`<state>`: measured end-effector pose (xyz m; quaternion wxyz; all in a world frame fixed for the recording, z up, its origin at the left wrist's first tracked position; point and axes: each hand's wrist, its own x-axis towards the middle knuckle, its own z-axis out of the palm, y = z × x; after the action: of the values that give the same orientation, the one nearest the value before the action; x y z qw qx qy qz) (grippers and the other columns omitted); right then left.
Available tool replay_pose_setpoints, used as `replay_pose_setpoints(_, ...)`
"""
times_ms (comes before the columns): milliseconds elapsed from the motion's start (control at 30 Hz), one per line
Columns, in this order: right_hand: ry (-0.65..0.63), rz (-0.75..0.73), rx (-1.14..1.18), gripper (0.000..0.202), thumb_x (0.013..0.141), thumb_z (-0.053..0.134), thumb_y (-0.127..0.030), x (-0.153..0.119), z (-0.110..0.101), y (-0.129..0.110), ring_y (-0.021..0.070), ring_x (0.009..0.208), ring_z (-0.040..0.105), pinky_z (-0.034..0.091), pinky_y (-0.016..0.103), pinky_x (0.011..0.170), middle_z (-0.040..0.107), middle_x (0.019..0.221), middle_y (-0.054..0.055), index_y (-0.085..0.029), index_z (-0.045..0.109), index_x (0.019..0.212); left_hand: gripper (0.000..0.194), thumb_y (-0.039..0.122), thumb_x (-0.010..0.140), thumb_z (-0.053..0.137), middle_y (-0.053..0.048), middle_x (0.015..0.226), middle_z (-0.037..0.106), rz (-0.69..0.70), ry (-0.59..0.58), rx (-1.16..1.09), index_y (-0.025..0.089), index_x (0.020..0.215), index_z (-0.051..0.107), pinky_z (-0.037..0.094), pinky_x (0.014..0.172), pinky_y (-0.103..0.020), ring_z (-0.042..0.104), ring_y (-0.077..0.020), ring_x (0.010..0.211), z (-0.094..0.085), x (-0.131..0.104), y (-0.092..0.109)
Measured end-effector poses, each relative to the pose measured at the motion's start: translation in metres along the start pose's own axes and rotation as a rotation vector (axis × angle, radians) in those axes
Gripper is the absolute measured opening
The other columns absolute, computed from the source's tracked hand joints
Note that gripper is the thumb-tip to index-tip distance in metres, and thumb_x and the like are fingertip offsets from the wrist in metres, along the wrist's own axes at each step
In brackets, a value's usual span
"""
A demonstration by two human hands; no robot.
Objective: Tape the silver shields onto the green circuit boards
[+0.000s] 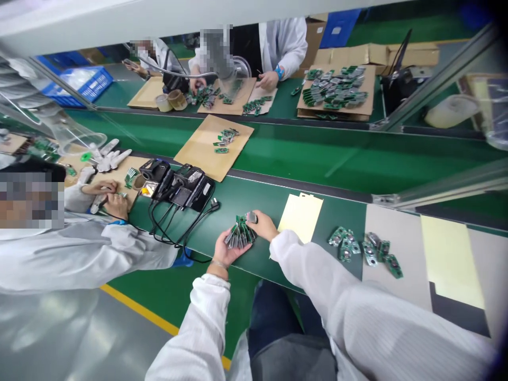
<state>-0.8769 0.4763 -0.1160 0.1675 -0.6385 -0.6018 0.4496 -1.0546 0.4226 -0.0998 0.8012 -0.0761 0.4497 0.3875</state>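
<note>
Green workbench [254, 198], and over its near edge a fan of circuit boards [239, 238] cradled in cupped left hand [226, 252]; another board [251, 217] pinched in right hand [264, 225] at the fan's top; pale-yellow sheet [300, 218] beside, loose boards [345, 250] farther right.

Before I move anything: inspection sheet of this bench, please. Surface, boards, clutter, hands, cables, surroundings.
Surface: green bench top, with a grey mat at right.
Boards: a fan of boards in hand; a loose group on the green, a second group on the mat.
Clutter: yellow paper beyond the right forearm; black boxes at left.
Hands: left hand holds the fan; right hand grips one board at its top.
Cables: black cables by the boxes; a plug lies unconnected.
Surroundings: co-worker close at left, people working opposite.
</note>
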Motion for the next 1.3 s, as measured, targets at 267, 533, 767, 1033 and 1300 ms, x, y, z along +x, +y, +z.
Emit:
replay_pose_setpoints(267,0.135,-0.081,0.048,0.036,0.1,0.065,-0.037,-0.014,-0.005,0.018,0.0252,0.113,0.066,0.057,0.047,0.095,0.063,0.132,0.011,-0.018,0.062,0.13,0.032,0.034,0.092,0.061,-0.013,0.107,0.076,0.039,-0.025,-0.078,0.016,0.117,0.069,0.053,0.101,-0.059,0.07,-0.0305,0.107,0.017,0.011,-0.032)
replay_pose_setpoints(533,0.186,-0.184,0.305,0.034,0.1,0.065,-0.038,-0.023,-0.019,0.025,0.0228,0.104,0.068,0.059,0.044,0.09,0.067,0.123,0.009,-0.016,0.063,0.127,0.033,0.03,0.088,0.059,-0.014,0.102,0.078,0.053,-0.039,-0.065,0.016,0.116,0.07,0.05,0.105,-0.062,0.072,-0.0322,0.103,0.037,0.009,-0.037)
replay_pose_setpoints(767,0.404,-0.127,0.396,0.025,0.093,0.062,-0.035,-0.101,-0.08,0.056,0.0209,0.093,0.068,0.056,0.035,0.086,0.07,0.104,0.004,-0.022,0.06,0.115,0.024,0.027,0.087,0.059,-0.012,0.099,0.08,-0.109,-0.171,0.01,0.017,0.105,0.072,0.045,0.11,-0.065,0.074,-0.0314,0.1,0.085,-0.007,-0.097)
replay_pose_setpoints(1033,0.787,0.108,0.442,0.035,0.09,0.061,-0.044,-0.217,-0.157,0.15,0.0282,0.102,0.069,0.057,0.043,0.089,0.072,0.107,0.01,-0.021,0.057,0.117,0.026,0.03,0.088,0.06,-0.014,0.101,0.079,-0.474,-0.276,0.196,0.014,0.106,0.07,0.042,0.112,-0.064,0.073,-0.0309,0.099,0.162,0.012,-0.22)
replay_pose_setpoints(1300,0.826,0.263,0.472,0.034,0.1,0.065,-0.038,-0.249,-0.212,0.24,0.0236,0.108,0.067,0.058,0.045,0.092,0.066,0.126,0.01,-0.016,0.063,0.127,0.039,0.035,0.087,0.059,-0.018,0.11,0.076,-0.528,-0.24,0.315,0.013,0.119,0.066,0.043,0.109,-0.064,0.069,-0.0357,0.113,0.212,0.029,-0.299)
